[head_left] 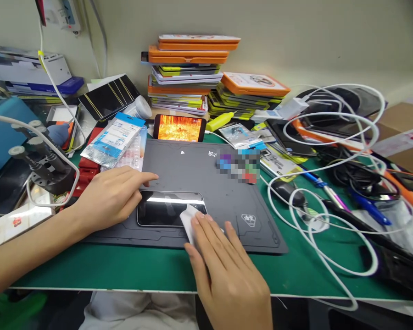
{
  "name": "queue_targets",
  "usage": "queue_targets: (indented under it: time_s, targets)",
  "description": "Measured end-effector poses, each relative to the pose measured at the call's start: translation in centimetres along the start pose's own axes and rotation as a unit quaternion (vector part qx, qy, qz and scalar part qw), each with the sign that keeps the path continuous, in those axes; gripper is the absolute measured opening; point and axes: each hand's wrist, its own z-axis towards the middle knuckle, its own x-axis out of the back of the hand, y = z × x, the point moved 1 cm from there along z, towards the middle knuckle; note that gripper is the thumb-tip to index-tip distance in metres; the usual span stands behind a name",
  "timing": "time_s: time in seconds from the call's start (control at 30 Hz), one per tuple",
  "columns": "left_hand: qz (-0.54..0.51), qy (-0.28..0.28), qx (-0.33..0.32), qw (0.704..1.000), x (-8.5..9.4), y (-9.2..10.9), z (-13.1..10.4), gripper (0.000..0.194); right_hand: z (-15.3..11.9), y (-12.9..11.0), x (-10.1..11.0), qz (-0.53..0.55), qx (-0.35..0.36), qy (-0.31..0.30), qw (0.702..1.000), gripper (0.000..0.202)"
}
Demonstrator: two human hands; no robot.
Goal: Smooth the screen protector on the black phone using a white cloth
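Observation:
A phone (165, 213) with a dark, glossy screen lies flat on a grey work mat (179, 172). My right hand (227, 270) presses a white wipe (190, 220) with its fingertips against the phone's right end, the fingers stretched over it. At the phone's upper left corner, my left hand (112, 197) rests with its index finger pointing right above the mat; its other fingers are loosely bent, and nothing shows in it. Bright light reflects in a band along the phone's upper edge.
Behind the mat a second phone (180, 128) shows a fiery picture, near stacked orange and yellow boxes (189, 55). White cables (296, 220) loop at the right. A tool holder (48, 165), a blue and white packet (113, 137) and a red object (87, 176) crowd the left.

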Motion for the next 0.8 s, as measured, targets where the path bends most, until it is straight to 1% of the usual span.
queue_targets:
  time_s: [0.07, 0.13, 0.23, 0.3, 0.37, 0.47, 0.53, 0.6, 0.63, 0.7, 0.8]
  targets:
    - [-0.001, 0.001, 0.001, 1.0, 0.0, 0.0, 0.0, 0.039, 0.0, -0.8, -0.2, -0.013, -0.008, 0.003, 1.0, 0.043]
    - [-0.001, 0.001, 0.001, 1.0, 0.1, 0.0, -0.1, 0.039, 0.5, -2.5, -0.7, -0.008, -0.016, 0.006, 1.0, 0.046]
    - [-0.001, 0.003, -0.002, 1.0, 0.2, 0.0, 0.0, 0.038, 1.5, -5.1, -1.5, 0.032, -0.016, 0.008, 0.999, 0.049]
    - [-0.002, 0.007, -0.003, 1.0, 0.2, 0.0, 0.1, 0.038, 2.0, -5.7, -1.7, 0.054, -0.011, 0.008, 0.998, 0.05]
    - [-0.001, 0.008, -0.003, 1.0, 0.2, -0.1, 0.1, 0.038, 1.9, -5.0, -1.6, 0.07, -0.004, 0.007, 0.998, 0.044]
    - [0.003, 0.0, -0.002, 1.0, 0.1, -0.1, 0.1, 0.038, 1.0, -2.4, -0.9, 0.053, 0.002, 0.004, 0.999, 0.036]
    - [0.004, -0.004, 0.001, 1.0, 0.0, -0.1, 0.1, 0.038, 0.2, -0.6, -0.4, 0.027, 0.001, 0.005, 1.0, 0.035]
    - [0.002, -0.006, 0.006, 1.0, 0.0, -0.1, 0.0, 0.039, -0.2, 0.4, -0.1, 0.012, 0.002, 0.008, 1.0, 0.036]
    - [0.001, -0.007, 0.009, 1.0, 0.0, 0.0, 0.0, 0.039, -0.3, 0.5, 0.0, 0.005, 0.001, 0.01, 1.0, 0.036]
    - [-0.001, -0.011, 0.015, 1.0, 0.0, 0.0, 0.0, 0.04, -0.1, -0.3, -0.1, -0.002, -0.003, 0.014, 1.0, 0.037]
    - [-0.001, -0.013, 0.019, 1.0, 0.1, 0.1, 0.1, 0.04, 0.7, -3.2, -0.8, 0.02, -0.011, 0.013, 1.0, 0.038]
